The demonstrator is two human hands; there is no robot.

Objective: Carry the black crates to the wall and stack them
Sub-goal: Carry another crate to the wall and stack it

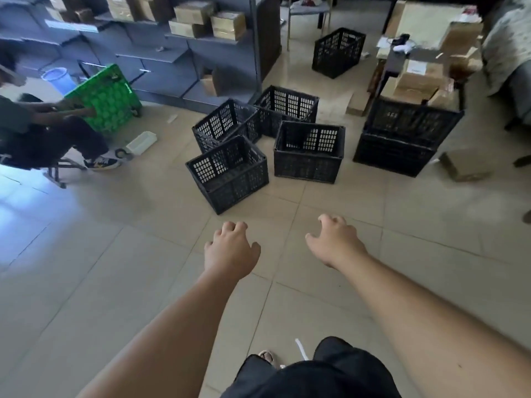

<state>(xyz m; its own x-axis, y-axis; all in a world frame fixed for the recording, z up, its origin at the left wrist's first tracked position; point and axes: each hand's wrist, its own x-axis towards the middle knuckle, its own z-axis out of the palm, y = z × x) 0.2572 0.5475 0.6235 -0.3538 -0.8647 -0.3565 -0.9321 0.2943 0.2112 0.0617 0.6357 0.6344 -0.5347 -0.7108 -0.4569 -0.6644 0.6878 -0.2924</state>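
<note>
Several black perforated crates stand on the tiled floor ahead. The nearest crate (230, 175) sits skewed, with another crate (309, 152) to its right and two more behind, one (225, 123) and one (287, 107). A stack of two crates (402, 139) stands at the right, and a lone crate (338, 51) lies farther back. My left hand (231, 249) and my right hand (334, 242) reach forward over the floor, short of the nearest crate. Their fingers are loosely curled and hold nothing.
A seated person (37, 130) at the left handles a green crate (106, 100). Grey shelving (184, 53) with cardboard boxes runs along the back left. A table (416, 58) piled with boxes stands at the right. A white tray (142, 142) lies on the floor.
</note>
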